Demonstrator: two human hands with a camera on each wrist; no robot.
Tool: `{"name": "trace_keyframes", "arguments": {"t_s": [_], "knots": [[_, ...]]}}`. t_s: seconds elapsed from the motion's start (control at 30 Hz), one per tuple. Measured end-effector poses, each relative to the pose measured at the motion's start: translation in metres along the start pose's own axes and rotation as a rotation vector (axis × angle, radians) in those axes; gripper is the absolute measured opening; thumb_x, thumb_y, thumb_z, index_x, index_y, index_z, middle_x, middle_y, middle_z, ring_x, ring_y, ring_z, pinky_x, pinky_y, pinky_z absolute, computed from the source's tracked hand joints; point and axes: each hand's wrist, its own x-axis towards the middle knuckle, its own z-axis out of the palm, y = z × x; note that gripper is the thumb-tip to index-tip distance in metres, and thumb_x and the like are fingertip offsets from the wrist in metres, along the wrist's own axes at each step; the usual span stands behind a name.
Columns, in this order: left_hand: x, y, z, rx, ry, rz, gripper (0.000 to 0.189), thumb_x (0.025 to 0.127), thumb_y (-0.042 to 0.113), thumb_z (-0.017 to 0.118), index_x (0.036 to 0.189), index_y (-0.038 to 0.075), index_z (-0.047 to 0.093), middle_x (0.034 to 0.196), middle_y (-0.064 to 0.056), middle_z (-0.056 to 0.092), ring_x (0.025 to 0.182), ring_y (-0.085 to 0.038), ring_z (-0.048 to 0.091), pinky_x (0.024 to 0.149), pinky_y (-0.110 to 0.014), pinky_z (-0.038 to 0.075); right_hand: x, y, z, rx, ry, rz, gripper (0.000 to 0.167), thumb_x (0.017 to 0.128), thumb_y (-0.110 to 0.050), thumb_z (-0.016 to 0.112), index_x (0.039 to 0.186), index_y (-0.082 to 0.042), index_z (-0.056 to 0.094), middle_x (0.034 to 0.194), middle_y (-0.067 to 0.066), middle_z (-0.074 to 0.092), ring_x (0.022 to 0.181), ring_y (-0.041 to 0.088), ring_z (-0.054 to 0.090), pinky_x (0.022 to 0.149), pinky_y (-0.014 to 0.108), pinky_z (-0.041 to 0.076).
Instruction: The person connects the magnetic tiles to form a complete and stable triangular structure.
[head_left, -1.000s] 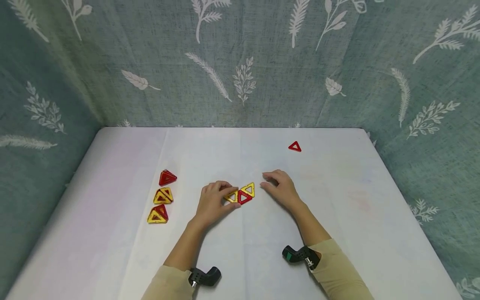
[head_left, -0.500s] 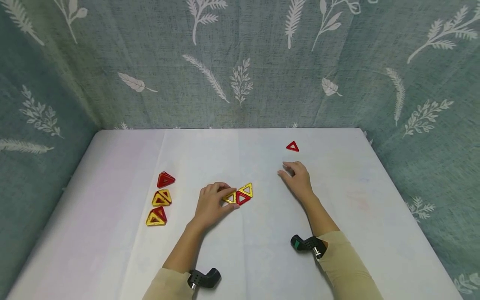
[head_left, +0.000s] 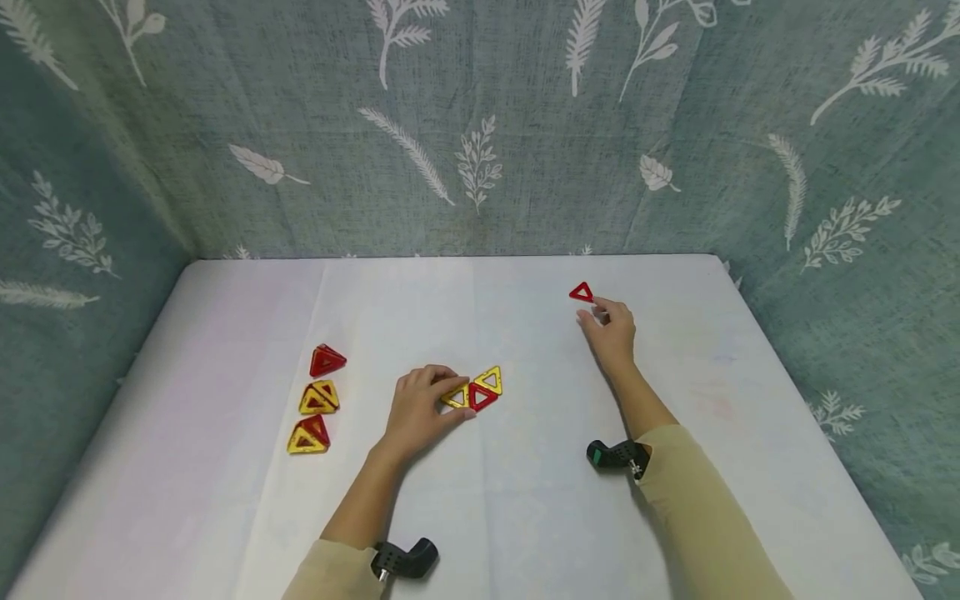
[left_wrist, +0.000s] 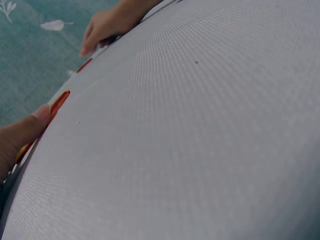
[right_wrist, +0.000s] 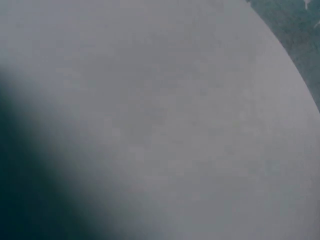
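Note:
In the head view, a flat row of joined triangle magnetic tiles lies mid-table: a yellow triangle tile [head_left: 456, 397], a red triangle tile [head_left: 482, 397] and another yellow triangle tile [head_left: 491, 380]. My left hand [head_left: 423, 408] pinches the row at its left end, fingers over the yellow tile and thumb at the red one's lower corner. The left wrist view shows that thumb [left_wrist: 27, 131] against a red edge. Farther back, a lone red triangle tile [head_left: 581, 292] lies flat. My right hand [head_left: 611, 335] has its fingertips right at that tile's corner, with its thumb apart.
Three small tile pyramids stand in a line at the left: a red one [head_left: 327, 361], a yellow one [head_left: 319, 397] and a yellow-and-red one [head_left: 309, 435]. A leaf-patterned curtain [head_left: 420, 192] rises behind the white table [head_left: 525, 517]. The right wrist view shows mostly tabletop.
My right hand has moved away from beside the tile row, back and to the right, to the lone red triangle tile. The left hand stays at the row.

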Motion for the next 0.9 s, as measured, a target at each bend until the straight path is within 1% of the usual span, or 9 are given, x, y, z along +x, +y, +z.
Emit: {"name": "trace_keyframes", "arguments": {"t_s": [0.03, 0.1, 0.2, 0.3, 0.4, 0.53, 0.73, 0.8, 0.9], "knots": [[0.000, -0.001, -0.001, -0.003, 0.005, -0.001, 0.050, 0.076, 0.042, 0.076, 0.121, 0.022, 0.066, 0.118, -0.003, 0.056, 0.114, -0.023, 0.044, 0.099, -0.045, 0.031, 0.004, 0.000, 0.001, -0.002, 0.009, 0.010, 0.041, 0.085, -0.014, 0.070, 0.120, 0.004, 0.060, 0.104, 0.021, 0.057, 0.096, 0.033, 0.053, 0.086, 0.040, 0.044], [0.001, -0.002, -0.001, -0.005, 0.013, 0.003, 0.050, 0.075, 0.042, 0.077, 0.120, 0.021, 0.067, 0.118, -0.003, 0.056, 0.113, -0.023, 0.045, 0.098, -0.045, 0.032, 0.012, -0.001, 0.002, -0.039, -0.003, 0.051, 0.046, 0.085, -0.017, 0.070, 0.124, 0.003, 0.057, 0.111, 0.021, 0.055, 0.103, 0.033, 0.051, 0.089, 0.042, 0.043], [0.001, -0.003, -0.002, -0.020, 0.032, 0.019, 0.050, 0.074, 0.041, 0.078, 0.117, 0.020, 0.068, 0.116, -0.003, 0.057, 0.112, -0.023, 0.047, 0.097, -0.045, 0.033, 0.023, -0.001, 0.005, -0.163, -0.052, 0.084, 0.052, 0.086, -0.024, 0.069, 0.129, 0.000, 0.054, 0.121, 0.021, 0.052, 0.112, 0.035, 0.046, 0.093, 0.046, 0.039], [0.002, -0.004, -0.002, -0.026, 0.054, 0.030, 0.049, 0.072, 0.039, 0.080, 0.115, 0.019, 0.069, 0.114, -0.003, 0.058, 0.110, -0.023, 0.048, 0.096, -0.045, 0.033, 0.032, -0.001, 0.010, -0.300, -0.102, 0.101, 0.058, 0.086, -0.034, 0.066, 0.134, -0.005, 0.052, 0.128, 0.019, 0.048, 0.117, 0.036, 0.042, 0.095, 0.048, 0.037], [0.002, -0.005, -0.001, -0.024, 0.067, 0.028, 0.049, 0.070, 0.039, 0.081, 0.113, 0.019, 0.069, 0.112, -0.003, 0.059, 0.107, -0.023, 0.049, 0.094, -0.044, 0.035, 0.037, -0.003, 0.012, -0.368, -0.122, 0.125, 0.059, 0.087, -0.041, 0.064, 0.135, -0.010, 0.052, 0.129, 0.019, 0.047, 0.118, 0.037, 0.042, 0.095, 0.050, 0.037], [0.001, -0.004, 0.003, -0.019, 0.079, 0.023, 0.049, 0.069, 0.039, 0.082, 0.112, 0.018, 0.069, 0.110, -0.003, 0.058, 0.104, -0.024, 0.049, 0.091, -0.043, 0.036, 0.038, -0.004, 0.010, -0.399, -0.121, 0.153, 0.055, 0.087, -0.044, 0.063, 0.132, -0.012, 0.055, 0.128, 0.019, 0.046, 0.118, 0.037, 0.042, 0.094, 0.052, 0.038], [0.004, -0.005, 0.003, 0.016, 0.105, 0.012, 0.052, 0.067, 0.042, 0.083, 0.110, 0.018, 0.068, 0.110, -0.003, 0.056, 0.104, -0.026, 0.048, 0.090, -0.043, 0.036, 0.036, -0.005, 0.009, -0.376, -0.119, 0.132, 0.053, 0.086, -0.044, 0.064, 0.126, -0.011, 0.058, 0.128, 0.019, 0.046, 0.119, 0.036, 0.041, 0.094, 0.052, 0.038], [0.004, -0.006, 0.002, 0.022, 0.103, 0.005, 0.053, 0.066, 0.042, 0.083, 0.110, 0.018, 0.067, 0.110, -0.003, 0.056, 0.105, -0.026, 0.048, 0.090, -0.043, 0.036, 0.033, -0.005, 0.010, -0.366, -0.128, 0.128, 0.053, 0.085, -0.044, 0.065, 0.126, -0.010, 0.059, 0.127, 0.019, 0.046, 0.119, 0.036, 0.040, 0.093, 0.051, 0.041], [0.001, -0.007, 0.000, 0.028, 0.075, -0.005, 0.054, 0.069, 0.044, 0.082, 0.113, 0.019, 0.067, 0.112, -0.003, 0.055, 0.106, -0.025, 0.047, 0.091, -0.043, 0.036, 0.029, -0.004, 0.012, -0.360, -0.133, 0.123, 0.053, 0.084, -0.044, 0.066, 0.124, -0.010, 0.060, 0.125, 0.018, 0.047, 0.117, 0.034, 0.041, 0.091, 0.050, 0.044]]}}
